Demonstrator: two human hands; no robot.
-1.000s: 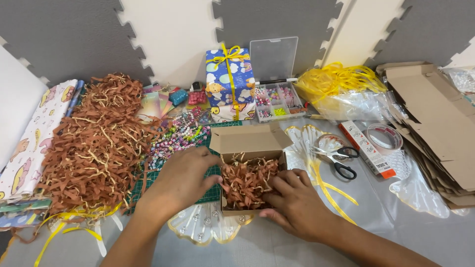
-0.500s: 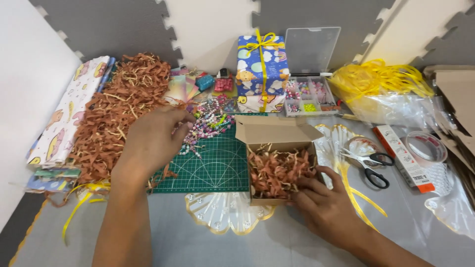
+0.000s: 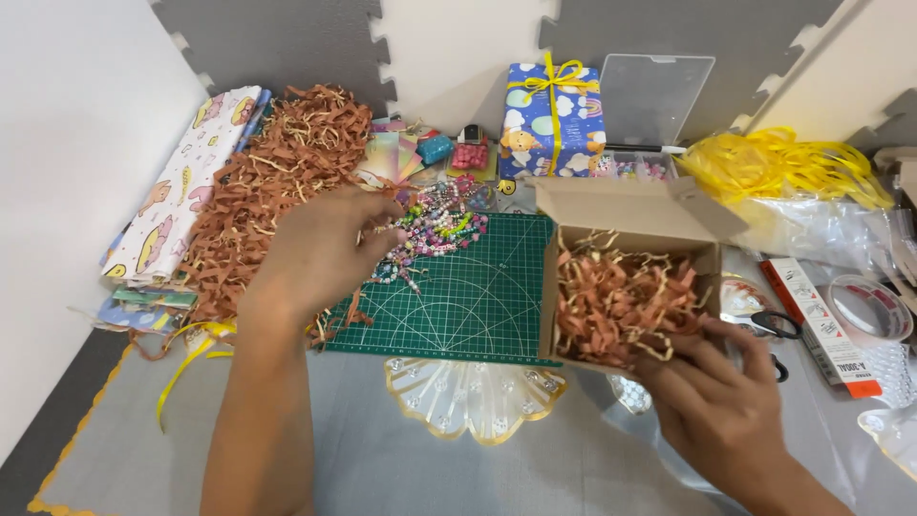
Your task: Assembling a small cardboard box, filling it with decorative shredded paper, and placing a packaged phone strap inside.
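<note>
The cardboard box is tan, filled with rust-brown and cream paper shreds. The cutting mat is dark green with white gridlines. The wrapped gift is blue with clouds and yellow ribbon.

A wrapped gift box stands behind the green cutting mat.

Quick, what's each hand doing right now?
Left hand: fingers curled, reaching over the beads; any grip cannot be told.
Right hand: touching the cardboard box of paper shreds.
</note>
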